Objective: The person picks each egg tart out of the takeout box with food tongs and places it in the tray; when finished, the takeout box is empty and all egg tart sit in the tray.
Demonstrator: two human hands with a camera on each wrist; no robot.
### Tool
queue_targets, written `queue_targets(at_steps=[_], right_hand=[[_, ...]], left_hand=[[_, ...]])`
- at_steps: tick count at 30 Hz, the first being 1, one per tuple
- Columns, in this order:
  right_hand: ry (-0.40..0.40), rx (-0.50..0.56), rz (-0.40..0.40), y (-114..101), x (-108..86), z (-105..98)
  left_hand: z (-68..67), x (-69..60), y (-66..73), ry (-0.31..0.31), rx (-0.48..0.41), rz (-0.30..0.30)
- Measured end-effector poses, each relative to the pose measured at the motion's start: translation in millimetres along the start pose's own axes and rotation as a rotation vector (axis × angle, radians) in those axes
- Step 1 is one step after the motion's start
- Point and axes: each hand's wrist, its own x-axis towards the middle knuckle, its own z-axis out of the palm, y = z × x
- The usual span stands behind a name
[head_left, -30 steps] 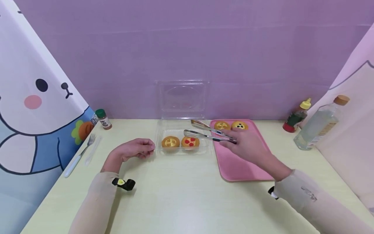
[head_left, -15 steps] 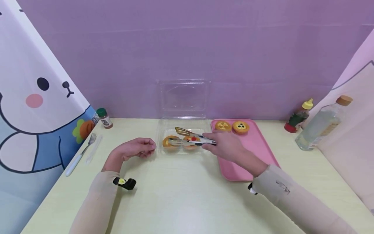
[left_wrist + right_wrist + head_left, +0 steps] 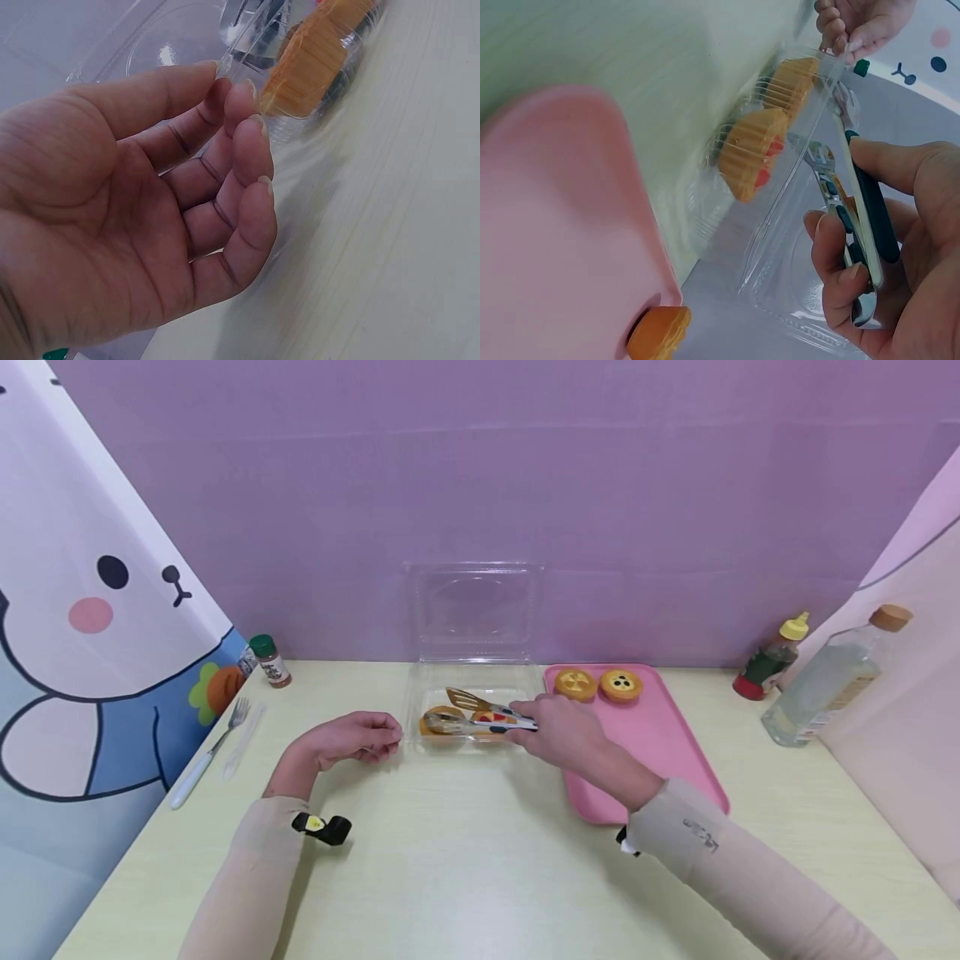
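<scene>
My left hand pinches the left rim of a clear plastic container between thumb and index finger. Two tarts sit side by side in the container: a plain yellow-topped one on the left and one with red topping on the right. Metal tongs with dark grip inserts are held in my right hand. The tongs' two arms are spread apart over the container, reaching across to the left tart. In the head view they partly cover both tarts; whether they touch one I cannot tell.
The container's lid stands raised at the back. On a pink tray to the right lie a yellow-topped tart and a panda-face tart. A sauce bottle, clear bottle, shaker and fork line the sides.
My right hand has carried the tongs left from above the tray edge to over the tarts in the container, then slightly farther left. The left hand has kept its place at the container's rim.
</scene>
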Motion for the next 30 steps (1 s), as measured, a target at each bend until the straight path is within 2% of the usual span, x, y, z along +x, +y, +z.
queue_targets(at_steps=[16, 30], right_hand=[[-0.009, -0.039, -0.005, -8.8, 5.0, -1.7], [-0.018, 0.062, -0.01, -8.4, 5.4, 4.1]], left_hand=[[1.0, -1.3, 1.8, 0.002, -0.014, -0.005], [0.7, -1.0, 0.9, -0.002, -0.018, 0.0]])
